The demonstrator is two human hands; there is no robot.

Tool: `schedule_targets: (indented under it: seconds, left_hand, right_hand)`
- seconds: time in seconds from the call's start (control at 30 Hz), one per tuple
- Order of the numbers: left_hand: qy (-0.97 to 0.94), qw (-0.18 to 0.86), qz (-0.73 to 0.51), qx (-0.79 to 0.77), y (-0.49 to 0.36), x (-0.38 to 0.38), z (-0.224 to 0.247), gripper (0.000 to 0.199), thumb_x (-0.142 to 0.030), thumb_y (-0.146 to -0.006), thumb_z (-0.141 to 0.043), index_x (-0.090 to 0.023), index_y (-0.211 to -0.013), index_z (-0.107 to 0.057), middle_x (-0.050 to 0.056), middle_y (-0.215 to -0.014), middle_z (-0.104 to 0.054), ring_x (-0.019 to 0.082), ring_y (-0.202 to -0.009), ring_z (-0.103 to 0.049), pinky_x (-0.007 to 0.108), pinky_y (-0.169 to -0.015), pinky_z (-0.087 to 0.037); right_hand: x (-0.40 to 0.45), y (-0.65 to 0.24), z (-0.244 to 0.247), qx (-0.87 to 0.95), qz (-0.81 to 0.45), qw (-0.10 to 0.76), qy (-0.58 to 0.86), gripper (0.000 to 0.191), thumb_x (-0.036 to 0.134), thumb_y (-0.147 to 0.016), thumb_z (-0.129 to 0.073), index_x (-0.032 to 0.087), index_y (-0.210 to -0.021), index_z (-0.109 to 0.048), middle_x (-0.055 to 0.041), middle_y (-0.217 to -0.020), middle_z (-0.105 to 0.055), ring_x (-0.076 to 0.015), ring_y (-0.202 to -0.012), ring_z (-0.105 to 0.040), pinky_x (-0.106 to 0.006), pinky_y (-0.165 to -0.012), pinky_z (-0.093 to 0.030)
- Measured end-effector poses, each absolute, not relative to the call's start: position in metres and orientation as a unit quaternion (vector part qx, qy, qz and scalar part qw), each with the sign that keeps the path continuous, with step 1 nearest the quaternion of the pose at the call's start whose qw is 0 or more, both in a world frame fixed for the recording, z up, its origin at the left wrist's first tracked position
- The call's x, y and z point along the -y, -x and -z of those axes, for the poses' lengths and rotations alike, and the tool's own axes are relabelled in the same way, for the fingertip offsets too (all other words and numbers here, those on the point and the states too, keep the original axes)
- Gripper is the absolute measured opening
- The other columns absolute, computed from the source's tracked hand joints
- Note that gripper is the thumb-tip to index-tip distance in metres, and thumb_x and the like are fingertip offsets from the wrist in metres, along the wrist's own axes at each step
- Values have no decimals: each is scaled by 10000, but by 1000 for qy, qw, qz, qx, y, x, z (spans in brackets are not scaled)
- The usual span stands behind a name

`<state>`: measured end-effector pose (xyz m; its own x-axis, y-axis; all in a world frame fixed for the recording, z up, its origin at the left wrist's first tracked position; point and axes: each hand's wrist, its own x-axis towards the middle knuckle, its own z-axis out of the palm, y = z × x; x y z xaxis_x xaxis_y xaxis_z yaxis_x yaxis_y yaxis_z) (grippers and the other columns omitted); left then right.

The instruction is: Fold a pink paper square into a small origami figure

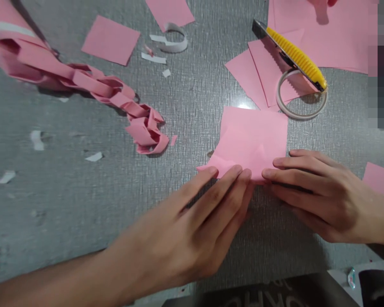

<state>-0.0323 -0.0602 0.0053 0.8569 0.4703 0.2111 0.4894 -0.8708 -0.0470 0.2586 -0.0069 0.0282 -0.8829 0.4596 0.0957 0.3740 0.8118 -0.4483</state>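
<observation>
Fingers of left hand (195, 226) and right hand (326, 192) pinching near edge of pink paper (252, 138), cutter (292, 55) beyond.

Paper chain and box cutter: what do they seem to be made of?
Paper chain: probably matte pink paper, judging by its flat folded links and creased edges. Box cutter: likely ribbed yellow plastic, slightly glossy, with metal suggested by the grey edging beneath.
</observation>
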Motion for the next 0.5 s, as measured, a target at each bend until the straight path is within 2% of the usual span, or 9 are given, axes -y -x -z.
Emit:
schedule_targets:
  seconds: [0.13, 0.2, 0.37, 0.5]
  left_hand:
    - [960, 70, 64, 263, 25, 61, -8, 459, -288, -1157, -479, -21, -1509, -602, 202, -1425, -702, 364, -1323, -633, 521, -1040, -570]
    - [956, 82, 69, 274, 21, 60, -7, 480, -372, -1183, -460, -44, -1488, -632, 184, -1395, -712, 349, -1306, -630, 515, -1027, -575]
    - [952, 76, 83, 283, 18, 60, -4, 477, -366, -1203, -411, -35, -1399, -694, 178, -1373, -706, 334, -1292, -615, 520, -1047, -558]
    - [950, 75, 84, 290, 17, 61, -4, 479, -358, -1204, -408, -26, -1385, -703, 178, -1359, -708, 341, -1298, -611, 525, -1059, -552]
  right_hand:
    - [6, -259, -28, 947, -214, 97, 218, 348, 161, -1102, -473, 131, -1328, -737, -102, -1425, -760, -292, -1306, -693, -498, -1194, -563]
    - [6, -259, -28, 948, -217, 96, 213, 339, 167, -1103, -475, 126, -1308, -741, -105, -1424, -761, -298, -1298, -700, -504, -1175, -574]
    - [7, -262, -29, 947, -221, 93, 213, 341, 159, -1082, -523, 99, -1351, -725, -120, -1445, -754, -317, -1351, -673, -545, -1208, -552]
    - [8, -264, -27, 947, -215, 99, 219, 366, 159, -1074, -551, 101, -1406, -695, -121, -1455, -749, -302, -1361, -670, -529, -1230, -538]
